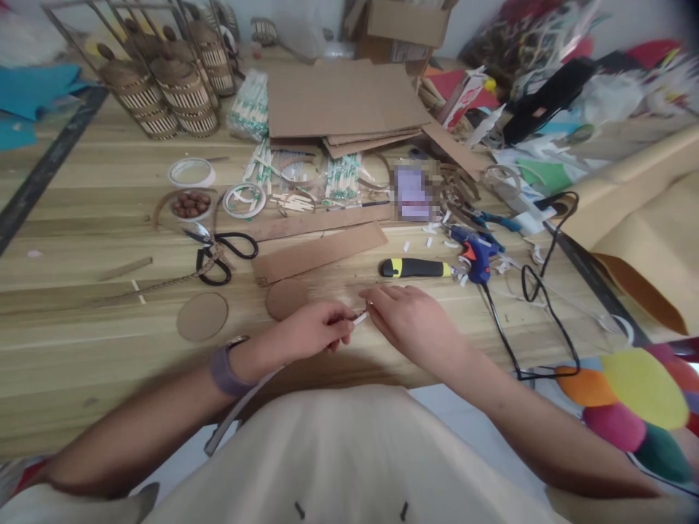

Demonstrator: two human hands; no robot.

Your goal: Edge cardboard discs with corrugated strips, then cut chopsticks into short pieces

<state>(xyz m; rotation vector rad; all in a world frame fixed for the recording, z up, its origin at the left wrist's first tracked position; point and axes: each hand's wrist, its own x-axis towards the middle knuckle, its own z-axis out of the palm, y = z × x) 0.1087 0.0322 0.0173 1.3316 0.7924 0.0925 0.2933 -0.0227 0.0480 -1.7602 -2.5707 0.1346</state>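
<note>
Near the table's front edge my left hand [322, 327] pinches a small white strip [360, 319] between thumb and fingers. My right hand [401, 316] is closed at the strip's other side, its fingertips bent over something small and dark that I cannot make out. A narrow gap parts the two hands. Just behind my left hand lies a brown cardboard disc [285, 297], partly covered by it. Another disc [202, 316] rests farther left. A black and yellow cutter [415, 268] lies behind my right hand, with a blue glue gun [475, 251] to its right.
Black-handled scissors [212, 266], a bowl of brown balls [191, 206] and tape rolls [191, 173] are on the left. Cardboard sheets [344, 102] lie at the back, with woven lanterns [183, 94] at back left. The glue gun's black cable [499, 335] loops on the right.
</note>
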